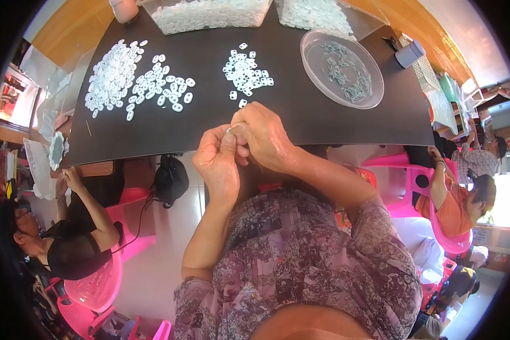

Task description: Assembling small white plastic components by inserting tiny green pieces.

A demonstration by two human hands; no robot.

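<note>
My left hand [221, 161] and my right hand [264, 136] meet at the near edge of the dark table [300, 127]. Both are closed, fingertips pinched together around a small white plastic piece [229, 130], mostly hidden by the fingers. Just beyond them lies a small pile of white two-holed pieces [246, 73]. To the left spreads a large heap of white oval two-holed pieces [112, 79], with a looser group of ovals [160, 85] beside it. At the right, a round clear dish [307, 68] holds many small grey-green pieces [351, 76].
Two clear bins [209, 28] [374, 20] of white pieces stand along the far edge. A lidded container [409, 54] is at the far right, a pinkish jar [123, 10] at far left. People sit on pink chairs [99, 283] either side; a black bag [171, 180] hangs below the table.
</note>
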